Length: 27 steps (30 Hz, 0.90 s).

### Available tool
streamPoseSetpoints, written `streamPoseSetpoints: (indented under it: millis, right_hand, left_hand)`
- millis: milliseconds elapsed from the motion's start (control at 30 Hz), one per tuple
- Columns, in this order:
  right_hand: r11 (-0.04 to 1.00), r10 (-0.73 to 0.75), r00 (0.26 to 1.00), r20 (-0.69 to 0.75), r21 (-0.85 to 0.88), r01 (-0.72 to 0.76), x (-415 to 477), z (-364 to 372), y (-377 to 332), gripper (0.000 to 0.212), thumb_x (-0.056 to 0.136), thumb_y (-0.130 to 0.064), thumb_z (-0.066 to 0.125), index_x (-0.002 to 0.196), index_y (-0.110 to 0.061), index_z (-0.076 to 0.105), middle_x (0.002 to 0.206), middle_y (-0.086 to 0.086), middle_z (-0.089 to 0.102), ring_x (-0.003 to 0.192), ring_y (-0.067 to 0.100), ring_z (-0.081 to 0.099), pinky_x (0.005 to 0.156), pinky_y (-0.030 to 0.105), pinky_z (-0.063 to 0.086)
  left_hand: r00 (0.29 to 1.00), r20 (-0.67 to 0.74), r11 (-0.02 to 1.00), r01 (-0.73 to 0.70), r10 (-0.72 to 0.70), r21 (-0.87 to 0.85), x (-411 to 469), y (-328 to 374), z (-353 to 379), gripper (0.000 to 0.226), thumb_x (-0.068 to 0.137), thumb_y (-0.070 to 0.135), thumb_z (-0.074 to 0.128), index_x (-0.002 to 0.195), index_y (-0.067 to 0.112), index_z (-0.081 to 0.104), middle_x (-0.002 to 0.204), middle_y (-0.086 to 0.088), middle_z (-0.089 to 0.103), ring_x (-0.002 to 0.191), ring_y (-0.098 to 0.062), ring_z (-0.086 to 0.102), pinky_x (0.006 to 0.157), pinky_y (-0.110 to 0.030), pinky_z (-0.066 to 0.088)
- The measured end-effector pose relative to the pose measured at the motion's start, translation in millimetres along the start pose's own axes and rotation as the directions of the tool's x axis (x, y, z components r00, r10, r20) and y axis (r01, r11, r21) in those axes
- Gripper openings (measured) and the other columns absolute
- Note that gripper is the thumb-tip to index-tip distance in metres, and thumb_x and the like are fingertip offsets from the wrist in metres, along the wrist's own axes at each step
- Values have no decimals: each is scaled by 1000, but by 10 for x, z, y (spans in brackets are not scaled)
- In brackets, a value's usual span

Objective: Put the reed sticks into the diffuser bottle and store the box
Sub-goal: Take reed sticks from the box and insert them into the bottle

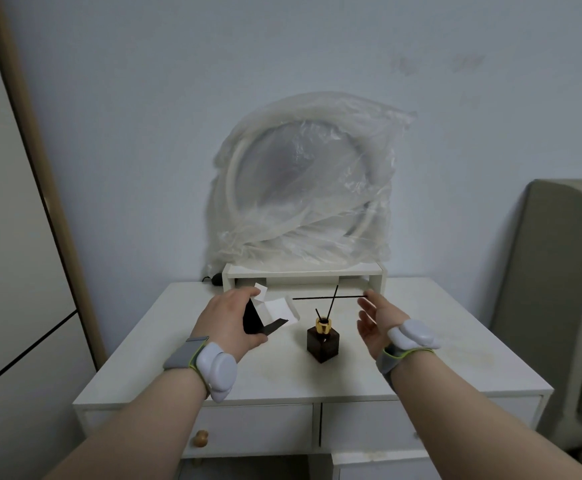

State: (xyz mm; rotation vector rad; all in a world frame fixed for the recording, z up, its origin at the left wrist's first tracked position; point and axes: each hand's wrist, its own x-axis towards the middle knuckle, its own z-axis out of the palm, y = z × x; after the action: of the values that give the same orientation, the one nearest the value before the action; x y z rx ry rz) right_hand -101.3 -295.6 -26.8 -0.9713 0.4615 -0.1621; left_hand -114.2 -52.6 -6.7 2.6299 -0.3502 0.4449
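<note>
Black reed stick [329, 298] pinched in right hand [374, 322]; left hand [229, 318] grips box [269, 315].
Tilt it upright over diffuser bottle [322, 342]'s narrow neck.

Head view looks forward-down, seemingly close over the white desk [282, 372].

A domestic room, likely a bedroom or dressing corner: a small white bench [421, 368] with two drawers [255, 429], one with a round wooden knob [201, 438], stands against a plain pale-blue wall [178, 98]. A low white shelf riser [303, 271] sits at the back of the bench, carrying a round mirror wrapped in clear plastic [303, 188] that leans on the wall. At the left is a pale wardrobe panel with a wood-toned edge [12, 209]; at the right, the rounded back of an upholstered chair [559, 289]. A dark diffuser bottle [323, 342] with a gold collar stands on the bench.
</note>
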Motion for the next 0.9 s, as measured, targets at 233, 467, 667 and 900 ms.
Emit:
streamPoseSetpoints:
  millis: [233,467,667,900]
  right_hand:
    - [1000,9,994,-106,-22,-11,169,-447,-32,9,88,-31,57,83,-24,60,88,-8,60,73,8,50,61,21,40]
    - [996,25,991,-130,-82,-35,236,-552,-28,19,88,-30,58,105,-19,58,106,-3,60,86,11,54,73,24,43]
    - [972,-19,989,-144,-233,-15,259,-429,-138,17,87,-28,58,99,-16,58,118,-2,62,100,14,55,86,26,44]
    - [747,-338,937,-90,-631,209,96,-9,-405,27,85,-22,57,103,-7,70,99,19,70,90,33,63,69,26,45]
  left_hand:
    - [1000,18,1000,8,-8,2,-2,-19,37,75,68,36,75,133,26,38,138,4,45,128,-21,39,103,-28,33]
    - [999,37,1000,15,-16,21,-25,-26,66,75,68,37,74,133,28,37,138,4,45,126,-22,39,102,-29,34]
    - [998,55,999,6,-7,35,-31,-35,64,75,70,37,73,133,27,36,137,4,45,126,-22,39,103,-29,34]
    - [999,39,999,5,-6,37,-38,-79,17,74,70,38,73,133,28,36,135,4,46,125,-21,40,101,-28,34]
